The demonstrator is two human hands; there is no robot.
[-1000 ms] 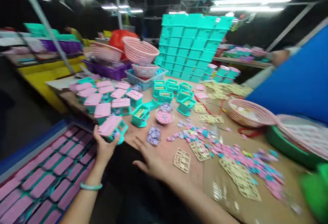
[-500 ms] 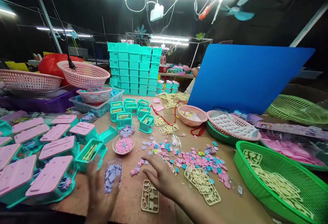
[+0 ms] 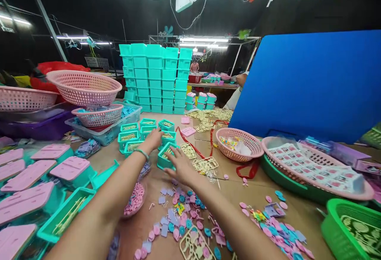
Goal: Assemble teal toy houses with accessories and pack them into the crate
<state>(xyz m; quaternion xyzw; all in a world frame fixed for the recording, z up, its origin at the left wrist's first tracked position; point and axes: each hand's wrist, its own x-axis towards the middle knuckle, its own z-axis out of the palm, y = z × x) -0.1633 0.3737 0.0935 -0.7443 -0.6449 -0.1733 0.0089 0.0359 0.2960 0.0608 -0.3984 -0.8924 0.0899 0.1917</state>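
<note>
Several small teal boxes [image 3: 128, 137] holding cream plastic pieces stand grouped mid-table. My left hand [image 3: 152, 140], a green bangle on its wrist, reaches over them palm down. Its fingers stretch forward at the edge of one box, and their tips are partly hidden. My right hand [image 3: 183, 168] is open, fingers apart, against the right side of the nearest teal box [image 3: 163, 162]. Whether it grips that box does not show. Below my hands lie loose pink, blue and lilac plastic pieces [image 3: 173, 216]. A bowl of small pink pieces [image 3: 136, 199] is partly behind my left forearm.
Pink-lidded teal boxes [image 3: 29, 198] fill the left side. Stacked teal boxes [image 3: 154, 79] form a tall wall behind. Pink baskets [image 3: 238, 155] and a green basket [image 3: 339, 224] stand right, before a blue board [image 3: 306, 89]. Cream part frames [image 3: 205, 165] lie mid-table.
Both hands have moved forward, from the near table edge to the group of teal boxes. The view has shifted closer and lower.
</note>
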